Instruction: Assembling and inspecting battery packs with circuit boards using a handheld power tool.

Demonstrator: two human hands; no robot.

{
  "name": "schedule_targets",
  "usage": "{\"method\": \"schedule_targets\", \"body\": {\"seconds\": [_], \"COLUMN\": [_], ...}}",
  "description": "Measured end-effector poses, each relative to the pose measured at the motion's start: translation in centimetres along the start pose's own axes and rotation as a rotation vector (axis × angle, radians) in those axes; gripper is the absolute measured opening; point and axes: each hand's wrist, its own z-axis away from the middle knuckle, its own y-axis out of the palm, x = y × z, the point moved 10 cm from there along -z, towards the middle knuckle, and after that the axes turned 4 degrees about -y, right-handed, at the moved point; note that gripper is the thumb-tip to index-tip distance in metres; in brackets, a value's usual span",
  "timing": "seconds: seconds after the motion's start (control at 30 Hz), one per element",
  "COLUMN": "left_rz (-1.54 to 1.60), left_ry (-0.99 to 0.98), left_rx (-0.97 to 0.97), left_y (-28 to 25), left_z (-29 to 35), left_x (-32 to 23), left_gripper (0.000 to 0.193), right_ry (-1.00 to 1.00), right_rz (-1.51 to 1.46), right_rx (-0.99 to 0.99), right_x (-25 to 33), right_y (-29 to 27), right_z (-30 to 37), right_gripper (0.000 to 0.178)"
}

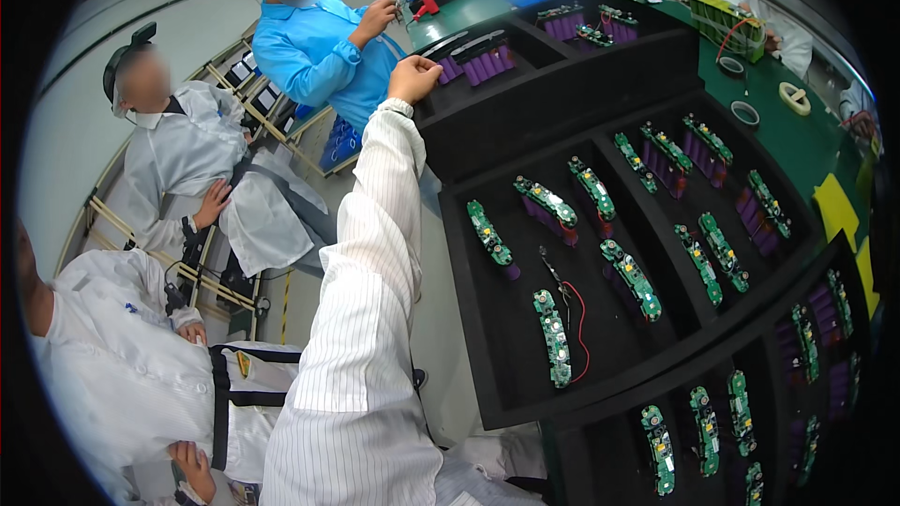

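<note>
My left hand [414, 80] reaches far forward, its fingers curled at the left rim of the raised black foam tray [562, 117]. Close to the fingertips, purple battery packs [489, 64] stand in that tray's compartment. Nearer to me lies another black foam tray [502, 356] with several purple packs topped by green circuit boards [630, 279]. One green board [552, 339] there has a red wire [586, 333] looping beside it. My right hand is out of view.
More boards [659, 450] fill a third tray at the lower right. Tape rolls [794, 98] and yellow sheets [836, 211] lie on the green table [764, 131]. One person in blue [305, 56] stands ahead left; people in white coats [192, 145] sit along my left.
</note>
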Motion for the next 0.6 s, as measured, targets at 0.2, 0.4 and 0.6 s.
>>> {"method": "schedule_targets", "body": {"seconds": [0.2,0.4,0.6], "left_rz": [-0.017,-0.026,0.016], "left_ry": [-0.081,-0.008,-0.063], "left_rx": [-0.061,-0.015,-0.069], "left_y": [-3.6,0.0,-3.4], "left_z": [1.5,-0.2,1.1], "left_x": [4.1,0.3,4.6], "left_gripper": [0.023,0.023,0.024], "right_ry": [-0.496,-0.037,-0.462], "right_rz": [-0.060,0.006,-0.045], "right_rx": [-0.059,-0.048,0.012], "right_x": [-13.8,-1.8,-15.2], "right_y": [3.8,0.3,4.3], "right_z": [10.3,1.9,11.6], "right_gripper": [0.017,0.019,0.018]}}
